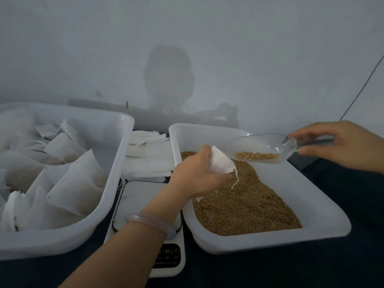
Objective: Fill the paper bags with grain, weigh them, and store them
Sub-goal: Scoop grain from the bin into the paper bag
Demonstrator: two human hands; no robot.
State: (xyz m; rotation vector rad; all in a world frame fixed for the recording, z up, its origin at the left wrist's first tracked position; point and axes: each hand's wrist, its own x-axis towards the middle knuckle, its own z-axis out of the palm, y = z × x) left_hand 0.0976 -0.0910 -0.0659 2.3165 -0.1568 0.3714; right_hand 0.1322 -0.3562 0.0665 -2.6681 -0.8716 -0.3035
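Several filled paper bags (76, 183) lie in the left tub (62, 244); brown grain (245, 208) fills the right tub (324, 206). Between them, the scale (143, 196) reads M, T. The left hand (195, 175) pinches a white drawstring bag (221, 163) over the grain; the right hand (342, 142) grips a clear scoop (261, 148) in curled fingers (305, 133).

At left, white rectangular plastic tub (62, 242) with filled white paper bags (70, 183) inside; at right, white plastic tray (311, 206) holding brown grain (245, 208); between them, flat white digital scale (137, 196), stack of empty white paper bags (149, 156) behind it.
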